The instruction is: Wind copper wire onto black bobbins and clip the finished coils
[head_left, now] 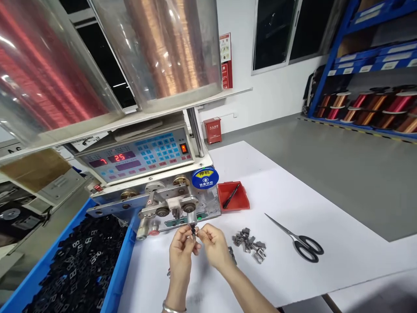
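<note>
Both hands meet just below the winding machine's spindle (190,216). My left hand (181,248) and my right hand (212,244) each pinch a small dark bobbin part (193,231) between thumb and fingertips, holding it right under the spindle tip. The winding machine (146,174) stands behind it, its red display reading 7 and 25. A small heap of grey metal pieces (249,244) lies on the white table (325,217) just right of my right hand.
A blue bin (122,265) full of black parts sits at the left. A red tray (233,196) with a pen stands by the machine. Black-handled scissors (298,241) lie to the right. Copper wire spools (368,106) fill blue shelving at the far right.
</note>
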`<action>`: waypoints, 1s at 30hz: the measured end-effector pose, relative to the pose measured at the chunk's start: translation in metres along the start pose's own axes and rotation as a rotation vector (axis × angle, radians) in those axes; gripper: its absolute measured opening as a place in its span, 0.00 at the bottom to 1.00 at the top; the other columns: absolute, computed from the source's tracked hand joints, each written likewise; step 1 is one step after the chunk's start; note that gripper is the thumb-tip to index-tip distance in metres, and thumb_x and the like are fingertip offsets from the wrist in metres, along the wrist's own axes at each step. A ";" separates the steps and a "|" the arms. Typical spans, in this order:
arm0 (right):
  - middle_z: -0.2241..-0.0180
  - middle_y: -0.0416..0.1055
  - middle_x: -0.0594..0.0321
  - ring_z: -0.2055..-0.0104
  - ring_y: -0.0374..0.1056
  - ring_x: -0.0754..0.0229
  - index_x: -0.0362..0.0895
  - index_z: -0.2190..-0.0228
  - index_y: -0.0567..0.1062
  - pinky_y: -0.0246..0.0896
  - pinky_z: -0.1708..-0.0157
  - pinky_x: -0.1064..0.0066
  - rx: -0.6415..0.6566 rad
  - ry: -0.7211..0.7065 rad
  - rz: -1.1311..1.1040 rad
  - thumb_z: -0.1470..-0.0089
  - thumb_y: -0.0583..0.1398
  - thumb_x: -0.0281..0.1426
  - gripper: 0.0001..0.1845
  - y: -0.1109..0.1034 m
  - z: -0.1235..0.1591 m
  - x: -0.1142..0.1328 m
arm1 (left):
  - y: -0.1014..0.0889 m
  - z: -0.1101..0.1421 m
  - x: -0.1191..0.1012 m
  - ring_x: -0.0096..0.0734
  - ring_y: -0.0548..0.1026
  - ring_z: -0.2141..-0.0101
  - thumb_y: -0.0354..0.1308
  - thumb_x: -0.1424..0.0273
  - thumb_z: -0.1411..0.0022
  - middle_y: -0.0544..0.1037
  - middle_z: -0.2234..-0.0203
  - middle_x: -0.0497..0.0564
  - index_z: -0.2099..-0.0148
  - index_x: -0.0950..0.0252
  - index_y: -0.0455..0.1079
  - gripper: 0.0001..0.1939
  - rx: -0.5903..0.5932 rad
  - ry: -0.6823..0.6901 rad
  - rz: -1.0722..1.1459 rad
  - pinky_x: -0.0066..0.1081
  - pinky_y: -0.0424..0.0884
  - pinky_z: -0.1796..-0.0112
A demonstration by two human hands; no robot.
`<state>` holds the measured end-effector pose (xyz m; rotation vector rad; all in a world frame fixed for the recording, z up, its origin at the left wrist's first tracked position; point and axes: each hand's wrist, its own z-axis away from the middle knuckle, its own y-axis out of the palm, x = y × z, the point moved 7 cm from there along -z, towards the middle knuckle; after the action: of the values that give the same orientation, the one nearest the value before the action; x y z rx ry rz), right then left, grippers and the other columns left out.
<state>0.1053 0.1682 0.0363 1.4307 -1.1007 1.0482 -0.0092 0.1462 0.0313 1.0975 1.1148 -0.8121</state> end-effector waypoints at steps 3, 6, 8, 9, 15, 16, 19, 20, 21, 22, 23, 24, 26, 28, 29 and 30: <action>0.85 0.59 0.71 0.82 0.57 0.66 0.46 0.80 0.61 0.55 0.81 0.74 0.055 0.020 -0.001 0.46 0.53 0.45 0.19 0.014 0.002 -0.014 | 0.002 -0.007 -0.001 0.22 0.68 0.83 0.71 0.58 0.59 0.75 0.79 0.45 0.66 0.65 0.69 0.22 0.042 0.024 -0.020 0.22 0.63 0.82; 0.80 0.65 0.65 0.78 0.61 0.64 0.44 0.81 0.67 0.60 0.77 0.72 0.032 -0.018 0.074 0.46 0.55 0.40 0.17 0.006 0.001 -0.011 | 0.001 -0.014 -0.004 0.23 0.67 0.83 0.69 0.54 0.58 0.71 0.84 0.44 0.72 0.65 0.69 0.21 0.041 0.084 -0.078 0.24 0.65 0.81; 0.68 0.71 0.57 0.75 0.65 0.64 0.42 0.70 0.76 0.64 0.74 0.71 -0.010 -0.115 0.153 0.46 0.56 0.37 0.12 -0.006 0.000 0.001 | 0.000 -0.018 -0.005 0.23 0.67 0.84 0.67 0.52 0.57 0.70 0.85 0.44 0.74 0.65 0.69 0.21 0.031 0.116 -0.121 0.25 0.66 0.80; 0.60 0.71 0.52 0.73 0.67 0.64 0.42 0.61 0.76 0.67 0.71 0.70 -0.011 -0.181 0.180 0.46 0.57 0.35 0.14 -0.010 0.000 0.008 | 0.000 -0.018 -0.005 0.24 0.67 0.84 0.66 0.51 0.56 0.69 0.85 0.44 0.75 0.65 0.68 0.22 0.031 0.126 -0.140 0.26 0.66 0.80; 0.42 0.64 0.54 0.45 0.67 0.54 0.50 0.48 0.71 0.67 0.49 0.63 0.150 -0.513 0.244 0.46 0.56 0.25 0.24 -0.007 -0.005 0.045 | -0.014 -0.002 -0.038 0.25 0.64 0.82 0.60 0.55 0.46 0.68 0.85 0.44 0.74 0.63 0.70 0.16 0.017 0.289 -0.517 0.26 0.62 0.79; 0.43 0.65 0.56 0.43 0.64 0.54 0.51 0.48 0.72 0.65 0.46 0.61 0.155 -0.531 0.252 0.47 0.56 0.24 0.24 -0.005 -0.007 0.047 | -0.015 0.000 -0.054 0.26 0.64 0.82 0.60 0.58 0.46 0.67 0.85 0.44 0.74 0.62 0.71 0.13 0.007 0.368 -0.629 0.26 0.61 0.78; 0.44 0.67 0.57 0.43 0.64 0.54 0.51 0.48 0.72 0.63 0.44 0.59 0.158 -0.539 0.236 0.48 0.57 0.23 0.25 -0.003 -0.009 0.048 | -0.010 -0.009 -0.096 0.26 0.60 0.82 0.64 0.63 0.50 0.62 0.87 0.43 0.79 0.62 0.69 0.12 0.031 0.566 -0.812 0.27 0.57 0.77; 0.44 0.67 0.57 0.43 0.64 0.53 0.51 0.49 0.72 0.64 0.45 0.59 0.150 -0.541 0.231 0.48 0.57 0.23 0.25 -0.003 -0.010 0.047 | -0.008 -0.020 -0.102 0.25 0.59 0.82 0.66 0.64 0.54 0.60 0.88 0.43 0.83 0.61 0.65 0.15 0.048 0.544 -0.779 0.27 0.57 0.76; 0.44 0.67 0.57 0.43 0.64 0.53 0.51 0.49 0.72 0.66 0.46 0.59 0.142 -0.545 0.227 0.49 0.57 0.23 0.25 -0.004 -0.010 0.046 | -0.007 -0.033 -0.103 0.25 0.58 0.82 0.67 0.66 0.57 0.59 0.89 0.42 0.85 0.61 0.62 0.17 0.059 0.471 -0.706 0.28 0.57 0.76; 0.45 0.67 0.57 0.43 0.65 0.53 0.50 0.49 0.72 0.68 0.48 0.60 0.134 -0.545 0.225 0.49 0.56 0.22 0.25 -0.004 -0.010 0.046 | -0.006 -0.046 -0.098 0.25 0.58 0.82 0.68 0.67 0.59 0.59 0.89 0.42 0.86 0.61 0.61 0.17 0.063 0.378 -0.611 0.28 0.57 0.76; 0.45 0.67 0.56 0.43 0.65 0.53 0.50 0.49 0.73 0.70 0.50 0.61 0.130 -0.541 0.224 0.49 0.56 0.22 0.25 -0.005 -0.010 0.045 | -0.004 -0.056 -0.090 0.26 0.59 0.82 0.68 0.67 0.60 0.59 0.89 0.42 0.85 0.61 0.61 0.17 0.067 0.292 -0.525 0.28 0.57 0.76; 0.45 0.67 0.56 0.44 0.65 0.53 0.49 0.50 0.73 0.72 0.53 0.63 0.131 -0.532 0.222 0.50 0.56 0.22 0.25 -0.005 -0.010 0.045 | -0.002 -0.062 -0.079 0.26 0.59 0.82 0.67 0.67 0.60 0.60 0.89 0.42 0.84 0.62 0.63 0.15 0.073 0.226 -0.458 0.28 0.57 0.76; 0.46 0.68 0.56 0.45 0.67 0.53 0.49 0.51 0.74 0.74 0.57 0.65 0.141 -0.511 0.217 0.50 0.57 0.22 0.25 -0.005 -0.012 0.046 | 0.000 -0.059 -0.058 0.24 0.57 0.82 0.66 0.65 0.60 0.61 0.89 0.42 0.83 0.63 0.65 0.13 0.088 0.175 -0.399 0.27 0.56 0.78; 0.46 0.69 0.57 0.46 0.68 0.53 0.49 0.52 0.75 0.74 0.57 0.64 0.144 -0.509 0.220 0.51 0.58 0.23 0.24 -0.006 -0.013 0.049 | -0.003 -0.044 -0.042 0.23 0.56 0.83 0.65 0.63 0.60 0.62 0.89 0.42 0.82 0.65 0.66 0.13 0.116 0.152 -0.389 0.26 0.55 0.79; 0.47 0.69 0.57 0.47 0.68 0.52 0.49 0.52 0.75 0.73 0.55 0.63 0.144 -0.516 0.227 0.51 0.58 0.22 0.24 -0.006 -0.013 0.051 | -0.006 -0.035 -0.038 0.22 0.57 0.83 0.65 0.62 0.59 0.63 0.88 0.43 0.81 0.65 0.67 0.13 0.125 0.144 -0.387 0.25 0.55 0.79; 0.47 0.69 0.57 0.47 0.68 0.52 0.49 0.52 0.75 0.72 0.53 0.62 0.142 -0.523 0.238 0.52 0.58 0.22 0.24 -0.006 -0.013 0.053 | -0.010 -0.028 -0.039 0.22 0.57 0.83 0.65 0.61 0.59 0.62 0.88 0.42 0.80 0.66 0.69 0.13 0.124 0.147 -0.394 0.25 0.55 0.79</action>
<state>0.1216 0.1758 0.0879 1.7782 -1.6274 0.9520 -0.0366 0.1692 0.0642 1.0675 1.4472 -1.1349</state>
